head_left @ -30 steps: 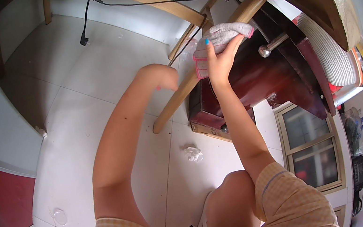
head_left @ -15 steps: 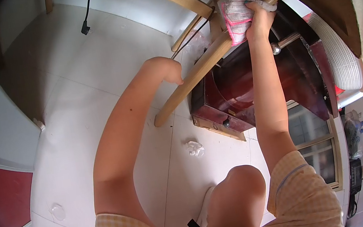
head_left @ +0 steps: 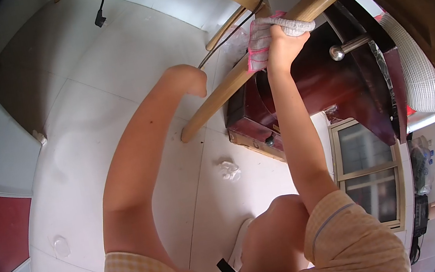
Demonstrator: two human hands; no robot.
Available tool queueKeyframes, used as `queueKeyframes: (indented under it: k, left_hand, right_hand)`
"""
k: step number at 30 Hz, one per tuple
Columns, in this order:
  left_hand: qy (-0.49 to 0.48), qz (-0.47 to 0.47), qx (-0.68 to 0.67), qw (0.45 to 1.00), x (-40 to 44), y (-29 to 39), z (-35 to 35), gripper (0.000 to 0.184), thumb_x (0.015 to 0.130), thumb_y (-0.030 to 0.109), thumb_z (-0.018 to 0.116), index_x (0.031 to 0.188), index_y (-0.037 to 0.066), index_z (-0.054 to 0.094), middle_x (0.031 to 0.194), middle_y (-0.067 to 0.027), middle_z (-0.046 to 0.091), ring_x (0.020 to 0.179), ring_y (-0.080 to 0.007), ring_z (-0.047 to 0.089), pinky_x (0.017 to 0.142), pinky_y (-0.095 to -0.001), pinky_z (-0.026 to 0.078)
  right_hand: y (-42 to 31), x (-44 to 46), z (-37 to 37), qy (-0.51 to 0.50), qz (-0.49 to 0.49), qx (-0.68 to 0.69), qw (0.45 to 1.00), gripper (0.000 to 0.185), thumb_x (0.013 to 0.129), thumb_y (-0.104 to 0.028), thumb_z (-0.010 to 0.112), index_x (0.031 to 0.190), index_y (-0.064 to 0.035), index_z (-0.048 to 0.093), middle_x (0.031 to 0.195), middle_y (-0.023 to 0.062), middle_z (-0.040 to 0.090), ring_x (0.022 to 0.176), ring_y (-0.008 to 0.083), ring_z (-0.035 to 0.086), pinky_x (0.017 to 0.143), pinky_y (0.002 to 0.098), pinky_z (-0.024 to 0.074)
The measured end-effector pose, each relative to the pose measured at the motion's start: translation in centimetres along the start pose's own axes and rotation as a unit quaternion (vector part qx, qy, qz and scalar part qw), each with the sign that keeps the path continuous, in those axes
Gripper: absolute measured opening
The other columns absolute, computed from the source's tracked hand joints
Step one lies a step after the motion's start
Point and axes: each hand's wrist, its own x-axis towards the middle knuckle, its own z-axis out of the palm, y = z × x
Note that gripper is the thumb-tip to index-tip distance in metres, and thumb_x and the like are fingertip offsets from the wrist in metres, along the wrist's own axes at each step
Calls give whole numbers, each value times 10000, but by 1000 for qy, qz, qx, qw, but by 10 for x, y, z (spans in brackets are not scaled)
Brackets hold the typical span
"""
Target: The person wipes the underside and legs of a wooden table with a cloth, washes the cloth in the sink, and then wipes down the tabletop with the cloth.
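Observation:
My right hand [head_left: 284,48] is closed around a white cloth with pink edging [head_left: 260,44] and presses it against a light wooden table leg [head_left: 223,98]. The cloth wraps over the round leg, which slants from upper right down to the floor. My left hand [head_left: 192,81] is curled just left of the leg's lower part. A thin black cable [head_left: 232,34] runs down to this hand and ends from sight there, apparently in its grip; the fingertips are mostly hidden.
Behind the leg stands a dark red glossy cabinet [head_left: 310,90] with a metal knobbed bar [head_left: 348,48]. A plug [head_left: 100,19] hangs at upper left. Crumpled clear plastic [head_left: 229,170] and a round clear lid [head_left: 61,246] lie on the tiled floor. A white woven basket [head_left: 414,65] is at right.
My right hand and the cloth have slid down the leg, to the left. My left hand has shifted slightly left and up, and the view has shifted a little.

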Motion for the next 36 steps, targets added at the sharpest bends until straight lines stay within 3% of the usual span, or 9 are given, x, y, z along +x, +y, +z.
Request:
queueKeyframes:
  k: [6,11,16,18,24,26,31,34,36]
  left_hand:
    - [8,33,-7,999,-3,-2,-1,327,788,319,540,858,5,601,799,-115,615,675,-245,590,602,-384,473]
    - [6,24,35,999,-23,18,-10,385,793,350,548,919,-8,610,844,-127,616,665,-247,589,603,-371,487]
    - [33,29,17,999,-39,17,-19,418,811,387,547,921,-11,612,842,-132,612,672,-259,588,624,-390,481]
    - [38,27,11,999,-42,19,-18,427,817,397,546,924,-12,612,842,-134,611,680,-263,587,631,-398,479]
    - [26,-22,26,999,-30,14,-20,420,759,441,601,1019,116,653,1029,-76,632,947,-263,593,798,-388,471]
    - [42,47,13,998,-27,6,-12,454,812,426,554,951,-2,605,875,-132,612,700,-254,586,623,-388,475]
    - [30,42,-6,999,-14,-2,3,487,802,462,547,968,7,601,885,-122,613,686,-241,587,618,-380,478]
    - [15,7,-24,1000,-4,-10,12,466,762,472,585,971,58,632,925,-100,632,775,-253,601,672,-386,482]
    - [7,-20,-31,999,4,-13,20,440,728,473,622,970,107,663,956,-82,650,869,-268,614,725,-393,484]
  right_hand:
    - [57,-85,-4,-33,-113,-141,983,760,650,9,564,1303,43,177,1219,228,338,1146,327,370,990,384,283]
    - [49,-90,-7,-37,-9,-130,991,669,693,-11,584,1264,44,240,1174,192,410,1075,272,440,949,352,336]
    - [22,-27,-3,29,-69,-87,993,610,681,-25,605,1213,56,319,1130,191,466,1022,256,491,916,337,374]
    - [-4,-6,1,49,-65,-115,990,638,678,-40,611,1233,34,306,1116,245,494,1029,346,514,913,373,384]
    - [-19,5,4,60,-47,-123,989,552,695,-52,604,1166,51,334,1080,218,516,976,325,544,876,377,408]
    - [-17,-5,7,59,-19,-129,990,544,702,-56,599,1163,55,331,1075,217,514,969,326,545,871,383,410]
    - [42,-72,6,29,-173,-150,973,587,706,13,487,1241,51,247,1106,205,445,1036,320,470,928,398,353]
    - [39,-131,17,-1,111,-7,994,678,665,42,486,1289,17,219,1071,174,470,1021,304,486,936,386,362]
    - [76,-156,14,26,17,-143,989,654,654,43,502,1260,0,260,988,131,505,953,267,525,885,354,410]
